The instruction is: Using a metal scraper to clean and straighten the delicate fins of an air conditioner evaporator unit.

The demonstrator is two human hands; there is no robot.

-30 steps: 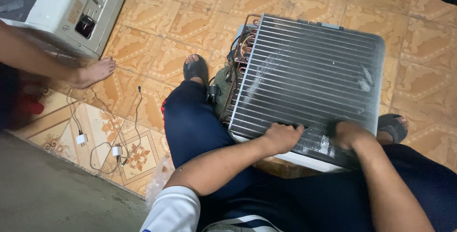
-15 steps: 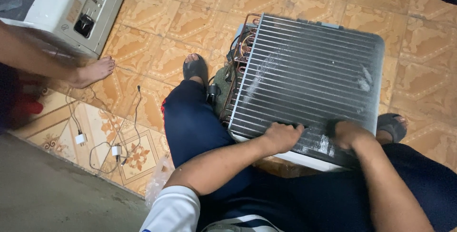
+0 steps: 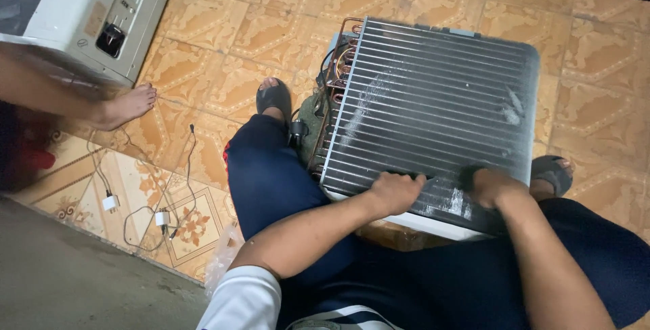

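Observation:
A finned metal coil unit (image 3: 433, 100) with copper tubing on its left side lies flat on the tiled floor between my legs. My left hand (image 3: 396, 191) rests on the near edge of the fins with fingers curled down. My right hand (image 3: 491, 184) presses on the same near edge, a little to the right, fingers bent against the fins. Whether either hand holds a small tool is hidden. Pale scuffed patches mark the fins near my right hand.
A white appliance casing (image 3: 95, 18) stands at the upper left. Another person's bare foot (image 3: 125, 106) and leg reach in from the left. White chargers with cables (image 3: 159, 215) lie on the tiles. My sandalled feet (image 3: 274, 96) flank the coil.
My hands have stayed on the near edge of the coil, with only slight shifts. The other person's foot has not moved.

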